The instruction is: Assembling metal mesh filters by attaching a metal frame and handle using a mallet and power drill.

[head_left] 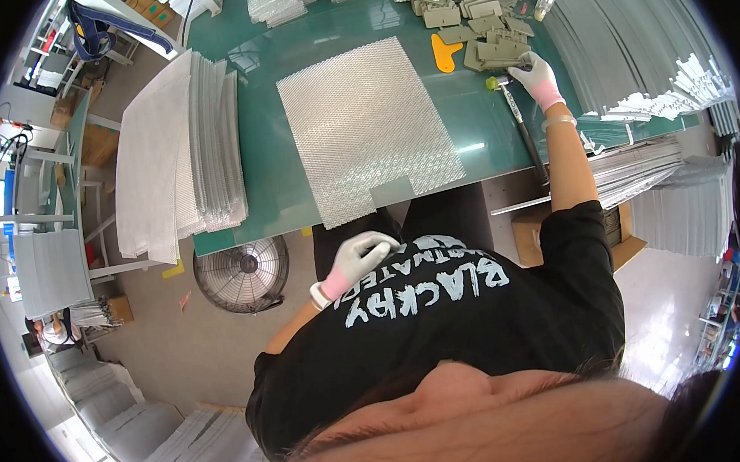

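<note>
The olive-grey plates (501,52) lie in a loose, overlapping heap toward the far right of the green-topped workbench (269,194), and the worker's gloved right hand (537,77) is at the heap's near right edge, thumb and fingers bent around a corner; from here I can't tell whether they pinch a plate. Just left of the heap lies a yellow-orange scraper (445,54), and nearer the worker a hammer (520,125) with a yellow-green tip and black handle. Mid-bench, a silvery bubble-textured sheet (369,124) lies flat, a notch in its near edge. The gloved left hand (356,260) is curled before the black T-shirt (473,325); I can't tell whether it pinches anything. Leftward stands a thick stack of similar sheets (218,147).
</note>
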{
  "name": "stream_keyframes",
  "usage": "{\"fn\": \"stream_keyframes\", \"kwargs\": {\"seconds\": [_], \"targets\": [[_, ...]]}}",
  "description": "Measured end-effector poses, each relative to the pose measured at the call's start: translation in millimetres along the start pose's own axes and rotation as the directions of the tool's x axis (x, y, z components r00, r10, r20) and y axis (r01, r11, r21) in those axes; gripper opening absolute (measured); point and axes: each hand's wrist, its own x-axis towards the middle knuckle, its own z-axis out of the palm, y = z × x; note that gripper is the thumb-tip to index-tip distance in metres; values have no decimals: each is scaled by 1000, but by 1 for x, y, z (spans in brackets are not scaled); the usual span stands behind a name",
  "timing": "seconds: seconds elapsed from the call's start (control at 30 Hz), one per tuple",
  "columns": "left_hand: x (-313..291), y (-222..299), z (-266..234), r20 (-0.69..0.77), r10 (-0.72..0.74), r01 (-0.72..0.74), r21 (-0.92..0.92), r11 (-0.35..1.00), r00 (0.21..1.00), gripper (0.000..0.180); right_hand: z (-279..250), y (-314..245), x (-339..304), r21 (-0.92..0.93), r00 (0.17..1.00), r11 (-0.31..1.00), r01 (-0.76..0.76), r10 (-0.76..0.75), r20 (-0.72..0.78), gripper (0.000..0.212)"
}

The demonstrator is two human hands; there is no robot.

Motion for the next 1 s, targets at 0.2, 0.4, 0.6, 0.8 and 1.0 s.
{"fn": "stream_keyframes", "kwargs": {"seconds": [0.2,0.4,0.6,0.8,1.0], "targets": [[20,-25,16,-266,-492,24,-862,507,829,43,6,-45,-11,-22,986,989,149,-147,77,20],[35,-32,21,-341,-373,-102,-840,533,863,33,11,-79,-26,-87,850,889,449,-395,348,49],[29,-45,23,-377,-341,-152,-831,534,861,38,22,-120,-58,-431,825,704,564,-502,260,32],[28,-40,31,-383,-395,-107,-817,567,835,41,47,-109,-59,-584,688,448,677,-667,287,21],[24,-47,33,-415,-345,-130,-777,616,842,38,55,-151,-65,-429,878,770,473,-369,304,42]]}}
